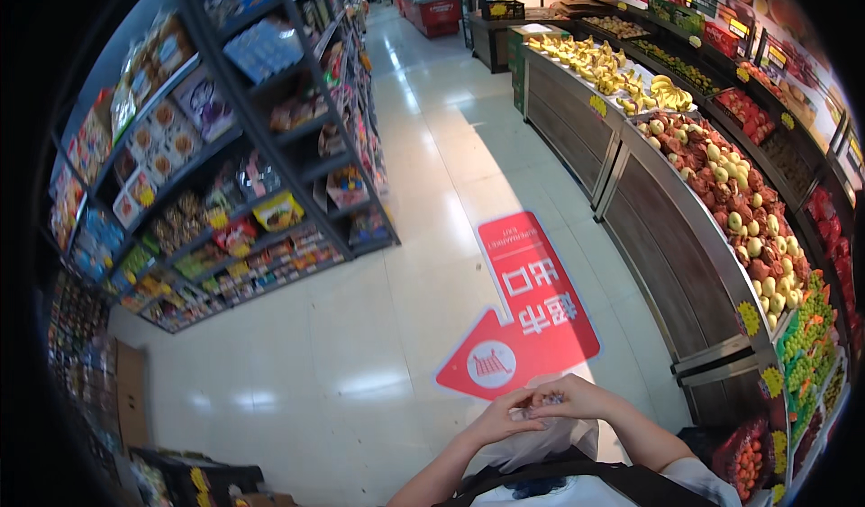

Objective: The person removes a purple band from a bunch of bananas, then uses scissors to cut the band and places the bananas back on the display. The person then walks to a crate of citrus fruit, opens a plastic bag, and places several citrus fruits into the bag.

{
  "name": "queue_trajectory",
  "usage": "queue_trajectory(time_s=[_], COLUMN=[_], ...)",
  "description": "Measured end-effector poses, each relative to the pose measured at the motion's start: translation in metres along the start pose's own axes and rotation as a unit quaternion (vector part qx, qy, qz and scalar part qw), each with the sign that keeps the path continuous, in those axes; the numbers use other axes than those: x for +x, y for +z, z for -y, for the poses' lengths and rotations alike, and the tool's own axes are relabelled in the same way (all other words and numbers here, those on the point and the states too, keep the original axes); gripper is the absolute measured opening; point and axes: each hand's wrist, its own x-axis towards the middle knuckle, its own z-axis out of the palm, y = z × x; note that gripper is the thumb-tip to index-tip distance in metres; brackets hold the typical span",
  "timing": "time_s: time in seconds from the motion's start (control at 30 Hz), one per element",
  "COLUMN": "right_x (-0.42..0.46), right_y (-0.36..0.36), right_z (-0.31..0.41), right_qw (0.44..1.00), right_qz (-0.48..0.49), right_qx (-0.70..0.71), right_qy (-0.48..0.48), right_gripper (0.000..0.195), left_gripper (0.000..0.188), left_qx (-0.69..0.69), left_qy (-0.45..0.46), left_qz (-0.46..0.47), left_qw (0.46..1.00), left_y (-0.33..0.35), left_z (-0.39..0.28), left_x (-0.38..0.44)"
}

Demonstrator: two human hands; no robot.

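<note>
Both hands meet in front of my body, low in the view. My left hand (503, 418) and my right hand (573, 397) grip the gathered top of a thin translucent plastic bag (567, 439). Small bluish, shiny bits show between the fingers, too small to make out. The bag hangs below the hands against my dark apron or strap, and what it holds cannot be seen clearly. Beyond the hands, a red arrow-shaped floor sticker (540, 304) with white writing and a cart symbol lies on the tiles.
To the right runs a produce stand (665, 264) with bananas (595, 64), pale apples or pears (733, 169) and green grapes (807, 331). Packaged goods fill a shelf unit (270, 122) on the left. A cardboard box (130, 389) and a red chest freezer (432, 14) stand farther off.
</note>
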Motion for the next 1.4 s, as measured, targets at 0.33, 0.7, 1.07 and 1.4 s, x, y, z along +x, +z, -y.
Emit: queue_trajectory(time_s=[0.33, 0.7, 1.07, 1.4], right_x=[0.232, 0.439, 0.634, 0.863], right_y=[-0.184, -0.480, -0.768, -0.955], right_z=[0.009, -0.035, -0.145, -0.169], right_qw=[0.999, 0.975, 0.935, 0.968], right_qz=[-0.035, -0.195, -0.249, -0.038], right_qx=[-0.005, 0.054, 0.232, 0.236], right_qy=[-0.022, 0.090, 0.100, 0.074], right_gripper=[0.030, 0.023, 0.038, 0.035], left_gripper=[0.020, 0.024, 0.024, 0.024], left_qx=[0.165, 0.086, 0.121, 0.209], left_qy=[0.088, 0.021, 0.047, 0.056], left_qz=[-0.224, -0.227, -0.239, -0.309], left_qw=[0.956, 0.970, 0.962, 0.926], left_y=[-0.196, -0.447, -0.660, -0.876], left_z=[-0.066, -0.185, -0.235, -0.265], left_x=[0.147, 0.461, 0.782, 0.975])
